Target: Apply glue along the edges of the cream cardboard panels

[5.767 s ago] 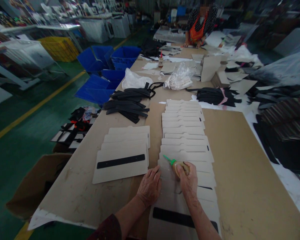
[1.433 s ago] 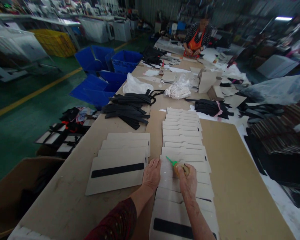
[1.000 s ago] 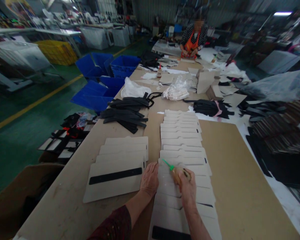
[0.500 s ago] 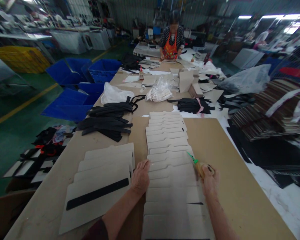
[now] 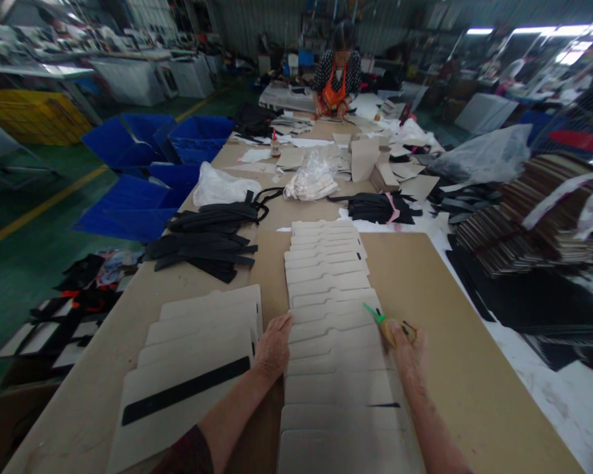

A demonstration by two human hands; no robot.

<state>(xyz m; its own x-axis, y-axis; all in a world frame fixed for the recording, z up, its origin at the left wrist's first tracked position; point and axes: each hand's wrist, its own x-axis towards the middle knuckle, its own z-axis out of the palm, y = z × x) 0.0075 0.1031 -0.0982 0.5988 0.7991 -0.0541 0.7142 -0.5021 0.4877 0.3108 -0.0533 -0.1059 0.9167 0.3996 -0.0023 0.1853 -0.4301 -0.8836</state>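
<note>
My right hand (image 5: 409, 345) grips a yellowish squeeze bottle (image 5: 394, 331) with a long green nozzle. The nozzle tip points left, over the right edge of a long row of overlapping light-grey boards (image 5: 333, 342); whether it touches them I cannot tell. My left hand (image 5: 275, 342) rests at the left edge of that row, fingers stretched out and fingertips against the boards. Left of it lie more grey boards (image 5: 197, 345), fanned out, the nearest bearing a black strip (image 5: 188, 390).
Black strips (image 5: 205, 240) lie beyond the left boards, and a tied black bundle (image 5: 378, 207) beyond the row. Plastic bags (image 5: 311, 178) and scraps cover the farther table. Blue bins (image 5: 128, 204) stand left, stacked panels (image 5: 528, 217) right. A person (image 5: 337, 79) works at the far end.
The squeeze bottle has tilted closer to level, its nozzle still over the boards' right edge. My left hand stays at the row's left edge. The view has shifted slightly.
</note>
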